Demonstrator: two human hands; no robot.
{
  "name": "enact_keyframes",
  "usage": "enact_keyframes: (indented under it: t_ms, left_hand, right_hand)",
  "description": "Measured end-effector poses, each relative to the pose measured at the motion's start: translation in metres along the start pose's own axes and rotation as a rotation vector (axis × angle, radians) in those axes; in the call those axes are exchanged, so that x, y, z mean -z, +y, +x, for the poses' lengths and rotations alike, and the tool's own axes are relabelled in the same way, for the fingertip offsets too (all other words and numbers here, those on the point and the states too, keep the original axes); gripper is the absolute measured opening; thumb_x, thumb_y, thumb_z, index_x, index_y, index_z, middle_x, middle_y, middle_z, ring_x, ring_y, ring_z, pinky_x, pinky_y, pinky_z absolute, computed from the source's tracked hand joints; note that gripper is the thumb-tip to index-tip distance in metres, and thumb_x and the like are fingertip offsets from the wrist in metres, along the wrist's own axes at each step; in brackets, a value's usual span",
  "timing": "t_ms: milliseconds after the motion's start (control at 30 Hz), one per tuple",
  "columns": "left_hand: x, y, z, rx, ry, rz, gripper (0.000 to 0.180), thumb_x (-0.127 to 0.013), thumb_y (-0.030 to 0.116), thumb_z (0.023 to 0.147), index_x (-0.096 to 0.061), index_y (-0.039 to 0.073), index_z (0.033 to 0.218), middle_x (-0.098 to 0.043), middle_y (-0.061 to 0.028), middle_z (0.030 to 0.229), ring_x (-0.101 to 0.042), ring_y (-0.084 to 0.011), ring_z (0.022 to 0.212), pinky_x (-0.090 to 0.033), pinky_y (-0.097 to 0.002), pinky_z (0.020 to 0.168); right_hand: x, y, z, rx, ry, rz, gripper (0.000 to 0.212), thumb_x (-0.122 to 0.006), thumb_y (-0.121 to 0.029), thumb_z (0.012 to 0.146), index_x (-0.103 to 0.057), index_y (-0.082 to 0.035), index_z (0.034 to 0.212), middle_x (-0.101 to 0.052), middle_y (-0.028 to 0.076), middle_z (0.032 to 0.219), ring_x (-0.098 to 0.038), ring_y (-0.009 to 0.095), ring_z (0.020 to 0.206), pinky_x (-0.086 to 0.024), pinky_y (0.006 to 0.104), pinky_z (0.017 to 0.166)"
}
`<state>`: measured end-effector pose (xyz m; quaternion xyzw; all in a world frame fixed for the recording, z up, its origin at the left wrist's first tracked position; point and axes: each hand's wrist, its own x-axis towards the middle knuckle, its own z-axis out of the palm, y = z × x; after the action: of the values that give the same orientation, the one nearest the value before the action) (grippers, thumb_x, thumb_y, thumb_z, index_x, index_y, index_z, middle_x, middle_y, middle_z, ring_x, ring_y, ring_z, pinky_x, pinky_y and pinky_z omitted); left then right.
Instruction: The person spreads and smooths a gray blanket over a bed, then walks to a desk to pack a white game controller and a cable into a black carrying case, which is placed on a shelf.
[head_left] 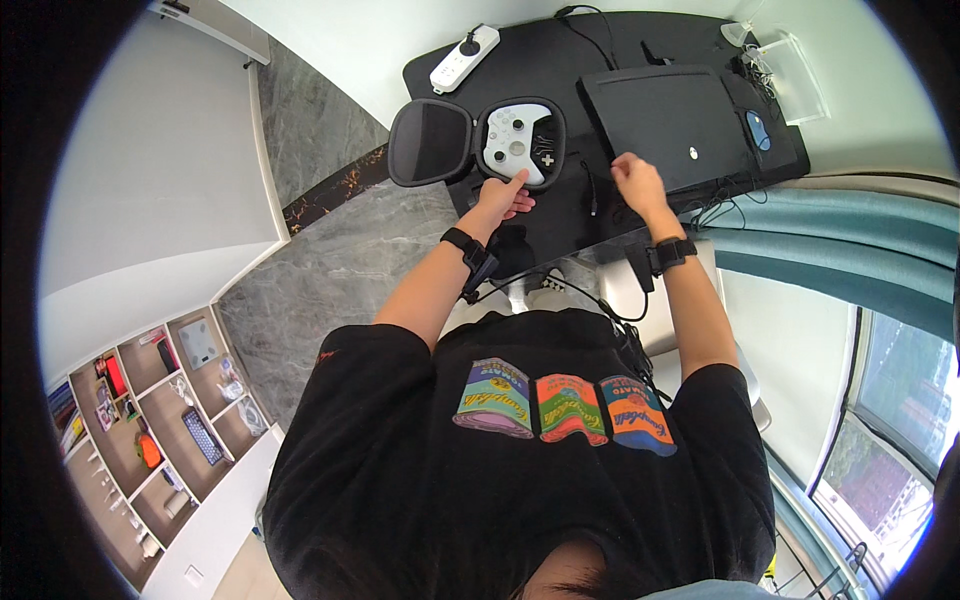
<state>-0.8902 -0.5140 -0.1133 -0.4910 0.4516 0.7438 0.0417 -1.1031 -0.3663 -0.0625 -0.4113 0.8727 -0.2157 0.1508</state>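
Note:
A white game controller (510, 140) lies in the right half of an opened black zip case (560, 135), with small dark parts and a light cross-shaped piece beside it. The case's lid (428, 142) is folded out to the left. My left hand (506, 197) grips the near edge of the case, its thumb by the controller's lower grip and its fingers curled below the rim. My right hand (638, 186) hovers at the near left corner of a closed black laptop (665, 130), fingers curled in; what they hold, if anything, is hidden. A short black cable (592, 188) lies between my hands.
The glossy black table (540, 60) also bears a white power strip (465, 60) with a plug, a blue mouse (758, 130), tangled cables (725, 205) and a clear plastic holder (795, 75). A teal curtain (850, 235) hangs at right; shelves (160, 430) stand at lower left.

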Motion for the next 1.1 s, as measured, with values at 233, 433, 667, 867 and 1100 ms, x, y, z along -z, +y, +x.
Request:
enact_keyframes:
  t_ms: [233, 433, 667, 867, 1100]
  left_hand:
    - [-0.013, -0.018, -0.025, -0.093, -0.209, 0.155, 0.03, -0.053, 0.036, 0.087, -0.059, 0.006, 0.092, -0.067, -0.0065, 0.082, -0.062, -0.0115, 0.07, -0.041, -0.0225, 0.058]
    - [-0.028, -0.044, -0.049, -0.089, -0.171, 0.206, 0.028, -0.052, 0.03, 0.087, -0.056, 0.006, 0.101, -0.065, -0.0055, 0.086, -0.059, -0.0108, 0.076, -0.042, -0.0239, 0.061]
    - [-0.077, -0.056, -0.035, -0.114, -0.185, 0.212, 0.03, -0.053, 0.027, 0.084, -0.052, 0.006, 0.106, -0.062, -0.0063, 0.093, -0.057, -0.0119, 0.077, -0.043, -0.0252, 0.062]
    - [-0.113, -0.057, -0.012, -0.173, -0.09, 0.224, 0.024, -0.056, 0.022, 0.083, -0.055, 0.004, 0.1, -0.062, -0.0059, 0.085, -0.057, -0.0107, 0.069, -0.043, -0.023, 0.057]
    - [-0.132, -0.056, -0.003, -0.189, 0.025, 0.199, 0.018, -0.056, 0.015, 0.084, -0.056, -0.002, 0.093, -0.063, -0.0082, 0.076, -0.059, -0.0118, 0.063, -0.047, -0.0238, 0.058]
  right_hand:
    - [0.018, 0.048, -0.01, -0.211, -0.154, -0.059, 0.03, -0.067, -0.023, 0.073, -0.061, -0.005, 0.097, -0.064, 0.014, 0.092, -0.06, 0.03, 0.091, -0.048, 0.0392, 0.078]
    - [0.004, 0.057, -0.019, -0.094, -0.136, 0.059, 0.019, -0.063, -0.014, 0.074, -0.061, -0.006, 0.09, -0.065, 0.013, 0.084, -0.061, 0.031, 0.084, -0.048, 0.0387, 0.074]
    - [0.024, 0.095, -0.006, -0.059, 0.058, 0.278, 0.018, -0.057, -0.018, 0.08, -0.062, -0.004, 0.09, -0.065, 0.016, 0.082, -0.063, 0.031, 0.081, -0.049, 0.0366, 0.072]
    - [0.072, 0.183, 0.037, -0.236, 0.262, 0.218, 0.02, -0.055, -0.013, 0.081, -0.063, 0.0, 0.093, -0.067, 0.012, 0.081, -0.064, 0.019, 0.076, -0.049, 0.0289, 0.07]
    - [0.11, 0.262, 0.1, -0.364, 0.328, 0.074, 0.033, -0.05, -0.02, 0.078, -0.062, 0.0, 0.102, -0.062, 0.02, 0.099, -0.058, 0.033, 0.098, -0.044, 0.0367, 0.087]
